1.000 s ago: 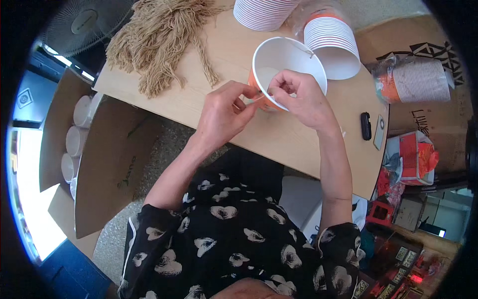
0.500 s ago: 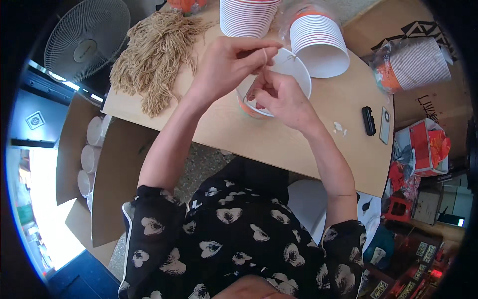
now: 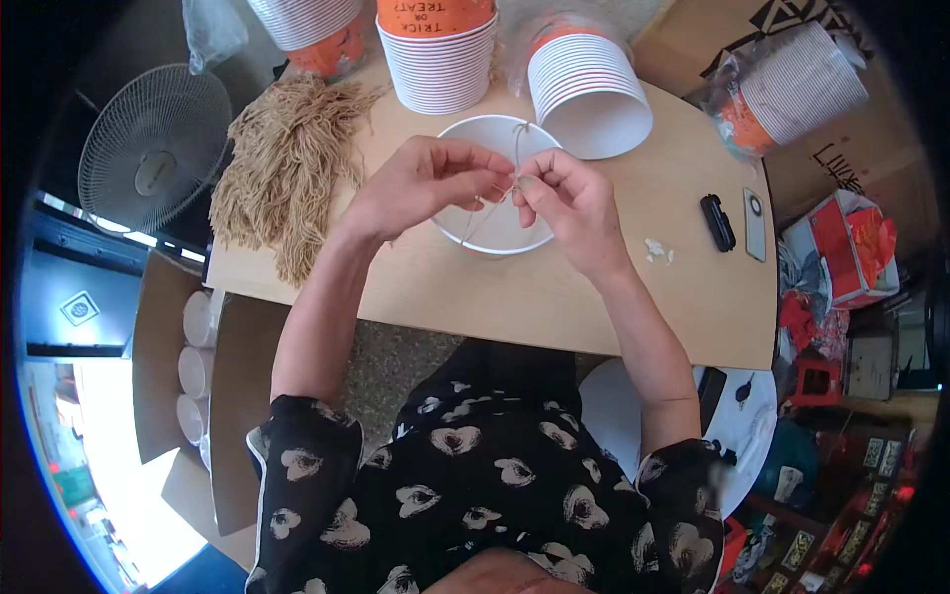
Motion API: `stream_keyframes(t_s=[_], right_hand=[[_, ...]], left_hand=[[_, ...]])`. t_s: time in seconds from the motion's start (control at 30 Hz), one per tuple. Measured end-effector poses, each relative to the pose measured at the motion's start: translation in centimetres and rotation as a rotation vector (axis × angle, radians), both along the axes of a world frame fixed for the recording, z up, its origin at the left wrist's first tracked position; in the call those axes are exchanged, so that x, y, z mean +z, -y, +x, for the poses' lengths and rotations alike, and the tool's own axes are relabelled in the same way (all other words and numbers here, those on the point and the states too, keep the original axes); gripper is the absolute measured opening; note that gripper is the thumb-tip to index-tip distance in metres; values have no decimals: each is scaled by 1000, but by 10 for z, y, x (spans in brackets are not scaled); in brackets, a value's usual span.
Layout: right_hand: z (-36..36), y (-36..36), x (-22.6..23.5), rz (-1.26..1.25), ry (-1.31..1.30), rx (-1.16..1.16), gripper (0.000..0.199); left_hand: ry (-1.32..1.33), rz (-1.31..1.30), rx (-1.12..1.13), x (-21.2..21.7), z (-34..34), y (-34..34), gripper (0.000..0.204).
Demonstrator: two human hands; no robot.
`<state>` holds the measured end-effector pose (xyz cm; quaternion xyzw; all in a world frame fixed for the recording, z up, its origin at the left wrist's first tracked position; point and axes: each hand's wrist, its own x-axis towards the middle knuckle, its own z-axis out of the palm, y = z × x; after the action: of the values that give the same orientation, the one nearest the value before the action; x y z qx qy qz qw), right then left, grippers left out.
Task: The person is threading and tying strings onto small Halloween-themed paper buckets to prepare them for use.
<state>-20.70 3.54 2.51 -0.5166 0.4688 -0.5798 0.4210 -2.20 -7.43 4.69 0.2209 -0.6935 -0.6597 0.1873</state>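
Note:
A white paper bucket [image 3: 495, 247] stands on the table with its wide mouth facing up. A thin tan string [image 3: 520, 148] runs from the bucket's far rim down to my fingers, and a loose stretch of it hangs across the near side of the opening. Above the mouth, my left hand [image 3: 430, 186] pinches the string between thumb and fingers. My right hand [image 3: 569, 206] is closed on the same string just beside it, the fingertips of both hands almost meeting. Whether a knot lies between them is too small to tell.
A heap of tan strings [image 3: 292, 163] lies at the table's left. Stacked buckets [image 3: 435, 64] stand at the back, beside a tipped stack [image 3: 594, 99]. White scraps [image 3: 658, 249], a black case [image 3: 717, 223] and a phone-like slab [image 3: 755, 226] lie right. An open carton [image 3: 252, 396] stands left.
My hands have come lower and level with each other over the bucket, still holding the string. The view has shifted, showing more of the table's back.

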Motion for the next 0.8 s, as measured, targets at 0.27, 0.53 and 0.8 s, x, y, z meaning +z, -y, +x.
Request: stream_keyframes(t_s=[0.27, 0.53, 0.8], right_hand=[[-3, -3, 10, 30, -71, -26, 11], [-16, -5, 22, 146, -427, -101, 42], [-8, -5, 20, 100, -663, -45, 36]], left_hand=[[67, -36, 17, -6, -5, -4, 24], [36, -45, 3, -8, -7, -5, 10], [37, -65, -11, -3, -10, -9, 11]])
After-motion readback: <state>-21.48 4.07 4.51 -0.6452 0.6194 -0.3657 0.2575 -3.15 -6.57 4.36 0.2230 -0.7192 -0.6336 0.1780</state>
